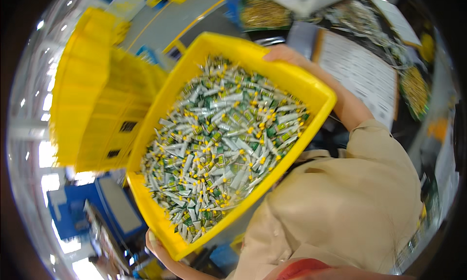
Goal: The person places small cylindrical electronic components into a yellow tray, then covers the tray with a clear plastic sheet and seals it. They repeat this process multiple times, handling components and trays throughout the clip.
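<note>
A yellow plastic bin (318,99) is held up and tilted in front of my body. Loose in it lies a heap of small white and green squeeze tubes (219,144) with yellow tips. At the upper edge, my right hand (286,54) is closed over the bin's rim. My left hand (153,244) grips the opposite end near the lower left corner; most of its fingers are hidden by the bin.
Beside the bin on the left stands a tall stack of yellow bins (92,100). To the upper right, a printed sheet (362,71) on a board lies near a bag of thin yellowish pieces (265,12). Blue equipment (73,209) stands at the lower left.
</note>
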Demonstrator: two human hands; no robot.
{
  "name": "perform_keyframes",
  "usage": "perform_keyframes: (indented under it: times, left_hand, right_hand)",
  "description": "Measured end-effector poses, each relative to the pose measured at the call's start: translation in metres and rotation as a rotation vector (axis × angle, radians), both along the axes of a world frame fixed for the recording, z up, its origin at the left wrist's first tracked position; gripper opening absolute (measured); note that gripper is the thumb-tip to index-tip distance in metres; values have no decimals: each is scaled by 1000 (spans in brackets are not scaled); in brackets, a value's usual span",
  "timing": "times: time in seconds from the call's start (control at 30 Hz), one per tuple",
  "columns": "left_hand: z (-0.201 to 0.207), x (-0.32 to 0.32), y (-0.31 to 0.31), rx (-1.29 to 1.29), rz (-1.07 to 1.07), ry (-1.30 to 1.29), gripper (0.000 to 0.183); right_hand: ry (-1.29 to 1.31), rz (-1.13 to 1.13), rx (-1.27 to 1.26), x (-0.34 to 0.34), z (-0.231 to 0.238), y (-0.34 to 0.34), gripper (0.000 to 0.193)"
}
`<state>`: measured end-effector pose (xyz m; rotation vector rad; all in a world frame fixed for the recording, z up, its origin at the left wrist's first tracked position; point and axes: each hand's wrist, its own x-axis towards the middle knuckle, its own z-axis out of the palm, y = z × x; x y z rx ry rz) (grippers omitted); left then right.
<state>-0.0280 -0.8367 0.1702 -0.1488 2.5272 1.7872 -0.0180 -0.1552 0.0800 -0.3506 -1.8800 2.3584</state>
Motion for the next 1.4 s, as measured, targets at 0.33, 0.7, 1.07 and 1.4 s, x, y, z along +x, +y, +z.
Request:
perform_keyframes:
  times: [0.33, 0.7, 1.07, 1.4]
  left_hand:
    - [1, -134, 212, 434, -887, 18, 56]
    - [-48, -16, 628, 46, -1569, 80, 52]
    - [-68, 36, 736, 27, -1751, -356, 84]
    - [-101, 36, 756, 31, -1711, -452, 92]
  right_hand:
    - [-160, -1175, 558, 454, 283, -155, 30]
    - [-996, -2044, 703, 759, 303, -318, 31]
    - [-1302, -2047, 614, 836, 311, -276, 32]
    - [-1375, -2038, 582, 800, 301, -255, 32]
